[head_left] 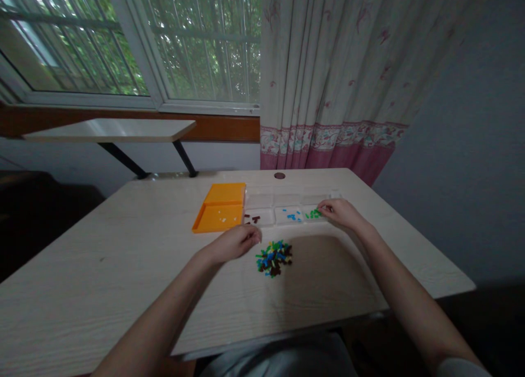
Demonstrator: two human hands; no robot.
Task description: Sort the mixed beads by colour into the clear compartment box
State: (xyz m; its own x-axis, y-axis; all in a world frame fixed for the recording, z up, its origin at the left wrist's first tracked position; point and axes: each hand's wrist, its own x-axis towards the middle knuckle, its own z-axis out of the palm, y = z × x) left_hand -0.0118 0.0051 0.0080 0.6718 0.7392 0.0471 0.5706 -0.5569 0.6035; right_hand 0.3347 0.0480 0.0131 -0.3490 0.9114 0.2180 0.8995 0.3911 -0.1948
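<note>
A mixed pile of small plastic pieces (274, 258), in green, blue, brown and yellow, lies on the table. Just left of it is my left hand (238, 241), fingers curled together; whatever they may hold is too small to make out. My right hand (338, 210) is over the right end of a clear box (266, 217), its fingertips pinched close to the green pieces (313, 214). Any piece between those fingertips cannot be told apart. Blue pieces (292, 217) lie in the neighbouring compartment, and a few brown pieces (255, 219) sit farther left.
An open orange box (199, 219) with several small white pieces (222, 219) stands left of the clear one. A raised shelf (110, 130) on black legs is at the table's back left. Behind are a window and a curtain (328, 82). The wooden table (164, 289) has a round hole cover (279, 175).
</note>
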